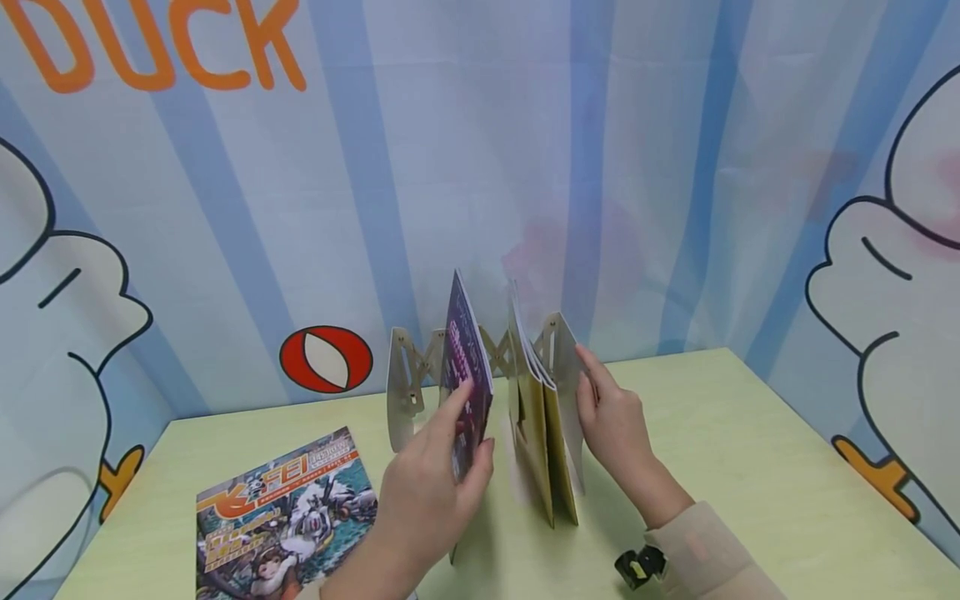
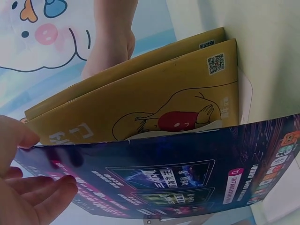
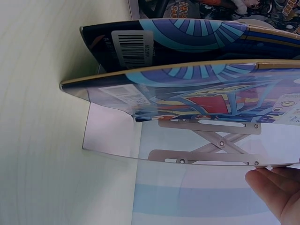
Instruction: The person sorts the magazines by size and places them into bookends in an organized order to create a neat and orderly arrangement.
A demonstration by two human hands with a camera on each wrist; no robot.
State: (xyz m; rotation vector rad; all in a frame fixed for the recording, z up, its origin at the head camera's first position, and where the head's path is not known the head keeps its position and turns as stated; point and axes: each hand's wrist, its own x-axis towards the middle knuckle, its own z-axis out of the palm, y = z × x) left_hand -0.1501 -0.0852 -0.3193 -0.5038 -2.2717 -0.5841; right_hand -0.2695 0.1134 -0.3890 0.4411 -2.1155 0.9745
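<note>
In the head view, my left hand [image 1: 423, 492] pinches an upright dark purple magazine [image 1: 467, 375], thumb on one side and fingers on the other. The left wrist view shows its printed cover [image 2: 173, 180] close to the fingers. My right hand [image 1: 618, 429] touches the right end plate [image 1: 567, 392] of an expandable metal book stand [image 1: 405, 396], its fingers against the plate's outer side. Two mustard-yellow booklets [image 1: 534, 450] stand between the magazine and that plate. From the right wrist view, their blue back covers show, one with a barcode [image 3: 133, 48].
Another magazine [image 1: 288, 517] with a colourful cover lies flat on the pale table [image 1: 712, 450], left of my left hand. Behind the table hangs a striped cartoon curtain [image 1: 487, 150]. A small black object [image 1: 639, 567] is by my right cuff.
</note>
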